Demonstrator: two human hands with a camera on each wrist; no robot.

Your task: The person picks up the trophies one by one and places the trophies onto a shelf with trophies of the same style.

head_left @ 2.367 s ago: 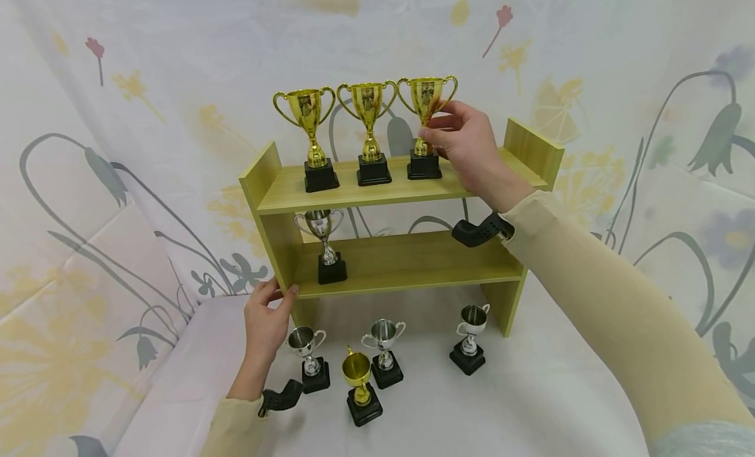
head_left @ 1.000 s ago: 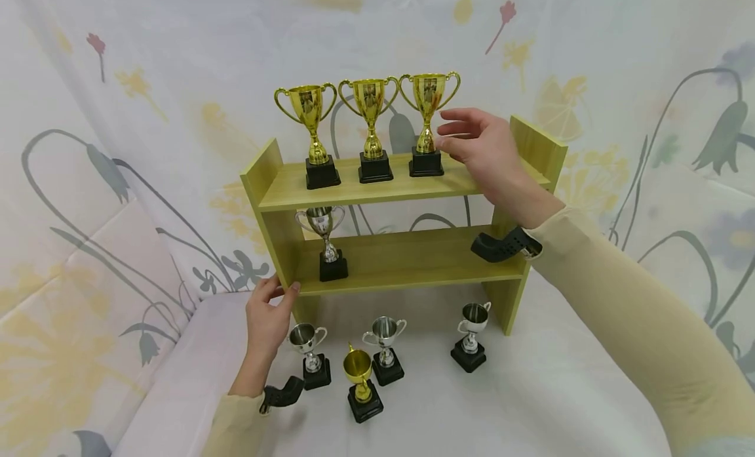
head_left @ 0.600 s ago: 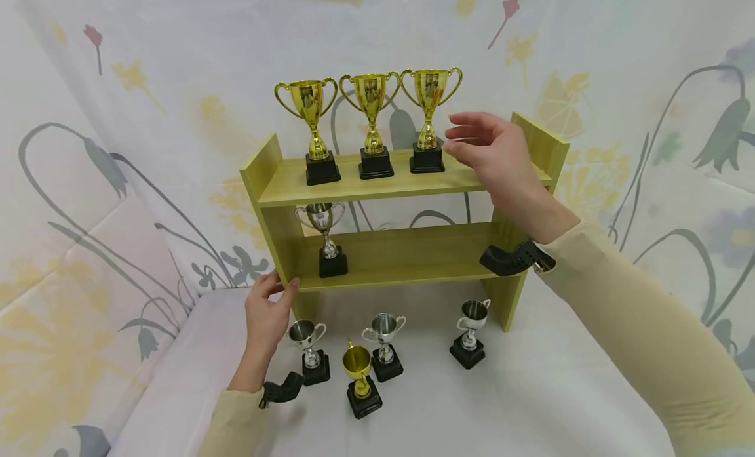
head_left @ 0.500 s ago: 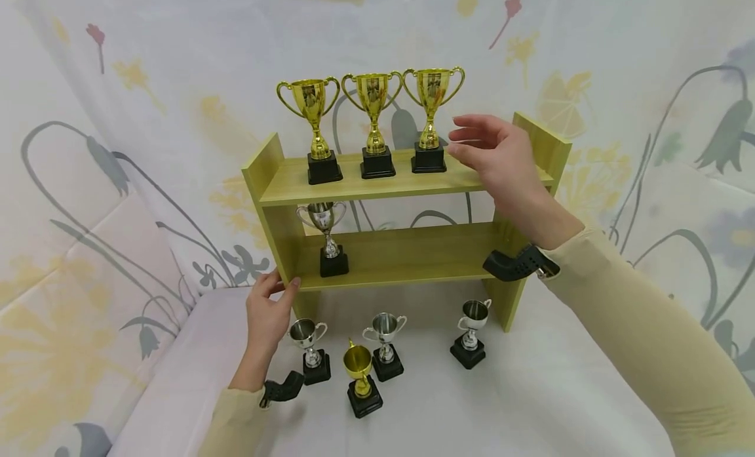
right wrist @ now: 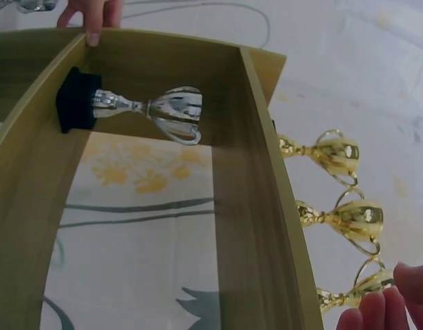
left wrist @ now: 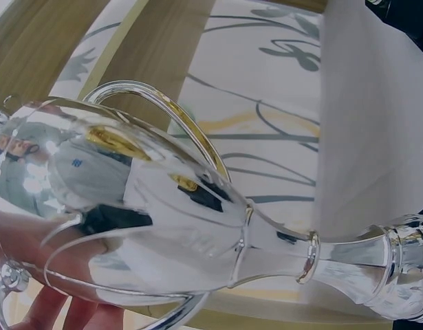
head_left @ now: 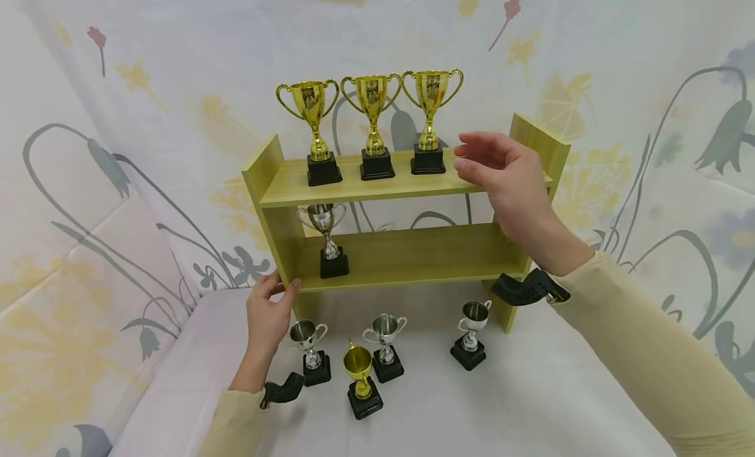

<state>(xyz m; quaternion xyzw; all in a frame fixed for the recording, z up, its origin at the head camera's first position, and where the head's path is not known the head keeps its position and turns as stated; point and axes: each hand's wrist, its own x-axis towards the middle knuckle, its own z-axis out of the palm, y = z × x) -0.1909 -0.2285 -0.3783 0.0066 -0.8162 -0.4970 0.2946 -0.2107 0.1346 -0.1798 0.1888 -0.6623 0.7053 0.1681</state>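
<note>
Three gold trophy cups stand upright in a row on the top board of a wooden shelf point(head_left: 406, 247). My right hand point(head_left: 512, 181) hovers just right of the right-hand gold trophy point(head_left: 429, 90), fingers loosely bent and holding nothing. My left hand point(head_left: 267, 316) grips the left side panel, thumb at the lower board's front corner and other fingers mostly hidden behind the panel. On that lower board a silver trophy point(head_left: 323, 221) stands at the left end. In the left wrist view a large silver trophy point(left wrist: 156, 213) stands close before the camera, with fingertips point(left wrist: 104, 317) beyond it.
In front of the shelf, on the white cloth point(head_left: 436, 417), stand a left silver trophy point(head_left: 304, 337), a small gold trophy point(head_left: 358, 365), a middle silver trophy point(head_left: 385, 330) and a right silver trophy point(head_left: 474, 316). A patterned cloth point(head_left: 194, 50) hangs behind.
My right hand has let go of the right-hand gold trophy and drawn back to the right and slightly down. That trophy stays standing on the top board. My left hand keeps its hold.
</note>
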